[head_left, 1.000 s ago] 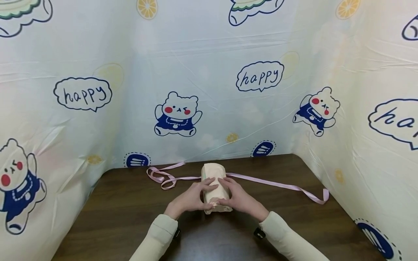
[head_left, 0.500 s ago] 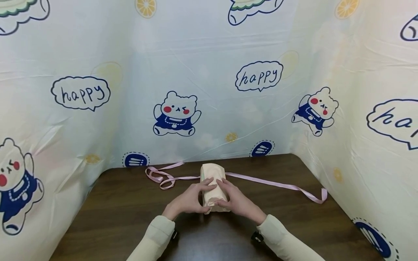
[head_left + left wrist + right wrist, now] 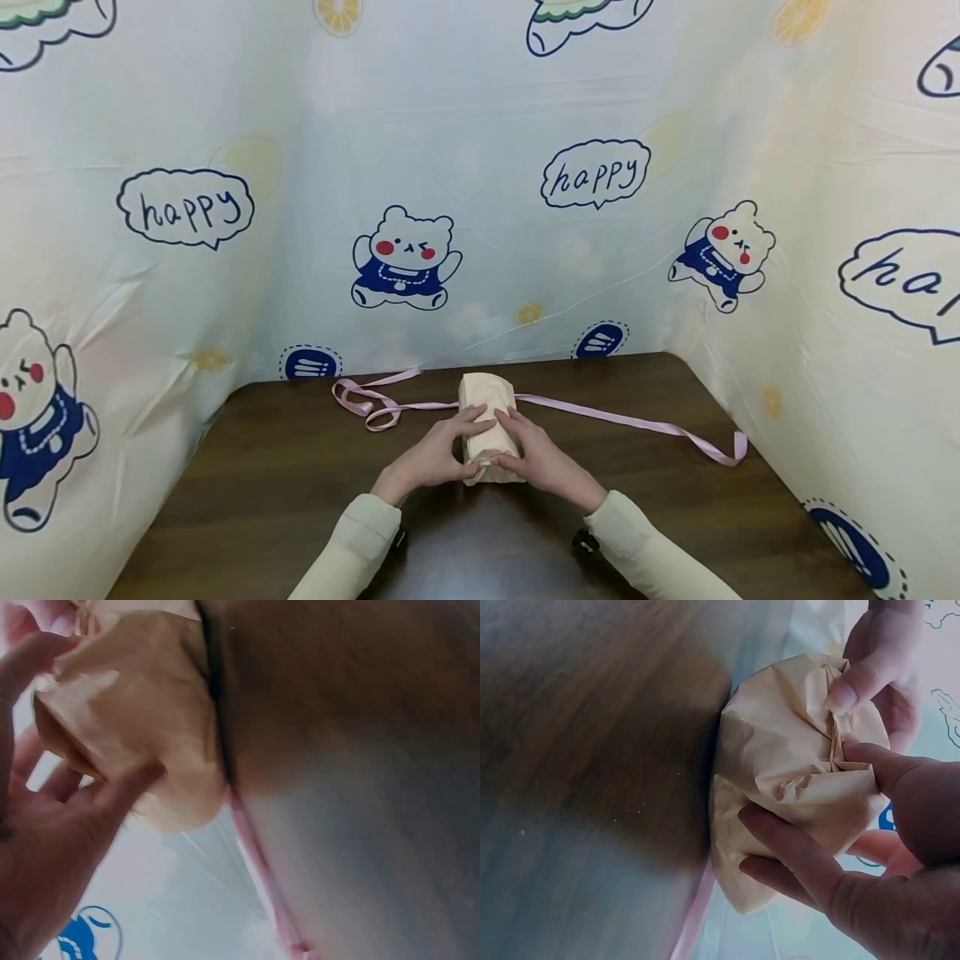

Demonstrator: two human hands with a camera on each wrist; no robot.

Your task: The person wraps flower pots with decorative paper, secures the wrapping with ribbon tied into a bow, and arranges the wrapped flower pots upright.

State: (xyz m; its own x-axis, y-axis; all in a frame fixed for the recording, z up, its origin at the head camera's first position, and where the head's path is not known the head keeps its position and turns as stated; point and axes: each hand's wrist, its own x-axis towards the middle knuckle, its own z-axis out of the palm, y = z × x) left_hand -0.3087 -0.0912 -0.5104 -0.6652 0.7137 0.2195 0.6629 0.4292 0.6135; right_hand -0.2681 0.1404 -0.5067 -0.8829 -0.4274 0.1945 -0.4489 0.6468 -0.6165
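A rounded package wrapped in tan paper (image 3: 483,446) lies lengthwise on the table, between both hands. My left hand (image 3: 427,458) holds its left side, fingers over the top and thumb at the near end. From the right, my right hand (image 3: 551,462) grips it the same way. Creased, gathered paper (image 3: 810,757) covers the near end, and both thumbs press there in the right wrist view. Under the package runs a pink ribbon (image 3: 615,415), coming out on both sides. What is inside the paper is hidden.
The ribbon's left part lies in loose loops (image 3: 367,408); its right end curls near the table's right edge. Patterned cloth (image 3: 480,250) with bears and lettering encloses the dark wooden table (image 3: 285,500) at the back and sides.
Both hands stay on the package. The thumbs have shifted slightly at the near end, where the paper looks flatter now. The ribbon lies as before.
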